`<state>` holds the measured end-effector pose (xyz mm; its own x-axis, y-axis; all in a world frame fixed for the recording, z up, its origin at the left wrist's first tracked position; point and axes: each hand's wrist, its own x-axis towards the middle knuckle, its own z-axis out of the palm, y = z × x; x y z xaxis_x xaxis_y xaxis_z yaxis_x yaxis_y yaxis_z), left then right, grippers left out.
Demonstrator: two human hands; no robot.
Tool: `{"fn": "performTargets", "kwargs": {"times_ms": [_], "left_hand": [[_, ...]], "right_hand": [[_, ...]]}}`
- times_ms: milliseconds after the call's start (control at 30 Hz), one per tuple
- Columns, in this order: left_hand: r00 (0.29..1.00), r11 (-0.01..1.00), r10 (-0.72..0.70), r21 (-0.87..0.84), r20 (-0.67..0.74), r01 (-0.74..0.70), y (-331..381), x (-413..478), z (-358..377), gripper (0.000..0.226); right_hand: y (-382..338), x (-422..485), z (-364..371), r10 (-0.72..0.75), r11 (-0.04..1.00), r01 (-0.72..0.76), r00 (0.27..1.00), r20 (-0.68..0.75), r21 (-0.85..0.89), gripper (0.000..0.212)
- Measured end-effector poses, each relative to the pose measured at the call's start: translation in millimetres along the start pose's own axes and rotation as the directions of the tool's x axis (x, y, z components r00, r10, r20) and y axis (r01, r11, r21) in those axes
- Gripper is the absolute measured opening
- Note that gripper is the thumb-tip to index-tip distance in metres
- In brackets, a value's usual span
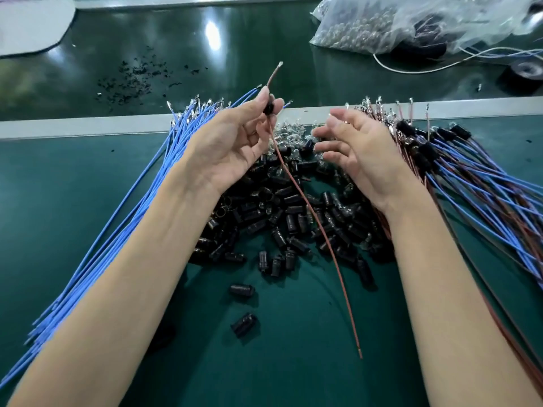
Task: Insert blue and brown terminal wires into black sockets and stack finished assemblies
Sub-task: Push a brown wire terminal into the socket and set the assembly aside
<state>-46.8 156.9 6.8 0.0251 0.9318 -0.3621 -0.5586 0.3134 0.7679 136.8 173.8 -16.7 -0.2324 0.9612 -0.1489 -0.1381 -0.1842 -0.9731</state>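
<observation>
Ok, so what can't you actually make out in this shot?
All head view.
The socket in the left hand: mostly covered by its fingers, so the brown wire seating is hidden.
The blue wires: near ends run under the left forearm and off the left edge.
The finished assemblies: cut off by the right edge.
The plastic bag: contents blurred behind glare.

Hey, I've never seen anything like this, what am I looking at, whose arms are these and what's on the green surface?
No machine here: a camera worn on a person's head looks down at their bare hands. The left hand pinches a black socket with a brown wire through it; the right hand is open and empty. On the green mat lie a pile of loose sockets, blue wires at left, finished assemblies at right.
</observation>
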Motion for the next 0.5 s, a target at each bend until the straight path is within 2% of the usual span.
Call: {"fn": "performTargets", "kwargs": {"times_ms": [67, 167, 333, 433, 500], "left_hand": [[1.000, 0.998, 0.026, 0.058, -0.003, -0.026, -5, 0, 3, 0.009], [0.998, 0.986, 0.065, 0.151, 0.025, -0.068, -16, -1, 10, 0.008], [0.993, 0.980, 0.108, 0.163, 0.052, -0.115, -21, 1, 13, 0.007], [0.992, 0.977, 0.116, 0.172, 0.057, -0.125, -22, 1, 12, 0.007], [0.990, 0.975, 0.129, 0.175, 0.051, -0.136, -21, 1, 13, 0.008]], "right_hand": [[1, -3, -1, -0.040, 0.995, 0.047, 0.995, 0.089, -0.083, 0.017], [1, -8, 2, -0.076, 0.981, 0.109, 0.978, 0.195, -0.163, 0.019], [-2, -11, 0, -0.086, 0.971, 0.133, 0.969, 0.231, -0.197, 0.012], [-5, -11, 5, -0.053, 0.947, 0.135, 0.961, 0.271, -0.293, 0.003], [-8, -12, 7, -0.026, 0.925, 0.137, 0.953, 0.300, -0.354, 0.010]]}}
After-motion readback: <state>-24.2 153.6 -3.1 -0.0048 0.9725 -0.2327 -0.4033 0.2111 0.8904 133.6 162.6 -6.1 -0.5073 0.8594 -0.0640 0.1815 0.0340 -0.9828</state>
